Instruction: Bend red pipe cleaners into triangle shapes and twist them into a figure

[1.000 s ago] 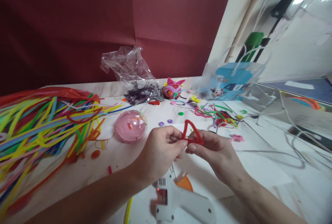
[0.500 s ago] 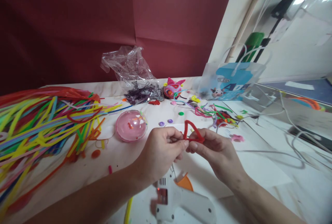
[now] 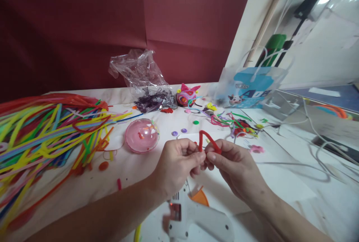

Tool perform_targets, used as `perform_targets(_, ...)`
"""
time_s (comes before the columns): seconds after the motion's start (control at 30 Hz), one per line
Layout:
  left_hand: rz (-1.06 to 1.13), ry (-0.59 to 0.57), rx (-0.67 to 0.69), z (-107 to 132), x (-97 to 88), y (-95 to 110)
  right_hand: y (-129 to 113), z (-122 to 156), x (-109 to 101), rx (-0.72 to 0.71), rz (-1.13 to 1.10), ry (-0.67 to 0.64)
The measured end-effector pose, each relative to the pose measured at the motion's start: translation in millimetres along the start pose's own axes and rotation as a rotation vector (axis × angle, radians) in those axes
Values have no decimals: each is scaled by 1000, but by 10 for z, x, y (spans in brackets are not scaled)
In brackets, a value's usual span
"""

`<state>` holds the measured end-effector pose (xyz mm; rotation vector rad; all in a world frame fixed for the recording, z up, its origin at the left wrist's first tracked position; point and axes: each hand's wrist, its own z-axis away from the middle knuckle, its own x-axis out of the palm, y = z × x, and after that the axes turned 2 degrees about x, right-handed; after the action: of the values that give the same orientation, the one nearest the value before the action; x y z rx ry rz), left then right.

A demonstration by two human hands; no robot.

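Both my hands meet above the white table [image 3: 84, 189], pinching a red pipe cleaner [image 3: 206, 141] bent into a small triangular loop. My left hand [image 3: 178, 165] is closed on the loop's left end, thumb against forefinger. My right hand [image 3: 234, 167] is closed on its right side, and the loop's peak sticks up between the two. A white glue gun [image 3: 196, 219] with an orange tip lies on the table just below my hands.
A big spread of coloured pipe cleaners [image 3: 42, 137] covers the left of the table. A pink clear dome [image 3: 141, 135] sits left of my hands. Behind lie a crumpled plastic bag [image 3: 140, 72], a pink craft figure [image 3: 186, 96], cut scraps [image 3: 235, 124], a blue-and-white bag [image 3: 246, 89] and cables [image 3: 316, 148].
My hands have closed in on each other and dropped slightly, and the red loop looks narrower than before. Nothing else on the table has moved.
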<state>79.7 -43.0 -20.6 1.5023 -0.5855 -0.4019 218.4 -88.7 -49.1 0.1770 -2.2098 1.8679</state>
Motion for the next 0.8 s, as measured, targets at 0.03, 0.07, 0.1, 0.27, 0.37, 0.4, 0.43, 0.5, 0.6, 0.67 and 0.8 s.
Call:
perform_targets(0.03, 4, 5, -16, -12, -3, 5, -5, -4, 0, 5, 2, 9)
perform_targets(0.07, -4, 15, -34, -24, -9, 13, -13, -10, 1, 12, 7, 19)
perform_targets(0.1, -23, 29, -52, -36, -19, 25, -24, -16, 2, 19, 16, 30)
perform_targets(0.27, -118, 33, -134, -70, -70, 72, -68, -48, -7, 59, 74, 83)
perform_targets(0.37, -79, 39, -180, -77, -71, 70, -67, -58, -10, 92, 71, 85)
perform_targets(0.4, -60, 52, -186, -79, -67, 68, -66, -58, -8, 100, 59, 80)
perform_targets(0.43, -42, 65, -186, -81, -63, 67, -65, -58, -5, 112, 42, 74)
perform_targets(0.5, -6, 81, -178, -84, -57, 72, -68, -56, 4, 143, -11, 61)
perform_targets(0.6, 41, 79, -186, -86, -60, 87, -70, -58, 4, 173, -65, 17)
perform_targets(0.67, 62, 84, -192, -88, -68, 90, -62, -58, -3, 146, -33, -3)
perform_targets(0.8, 76, 118, -187, -98, -87, 70, -14, -30, -2, -80, 173, 54)
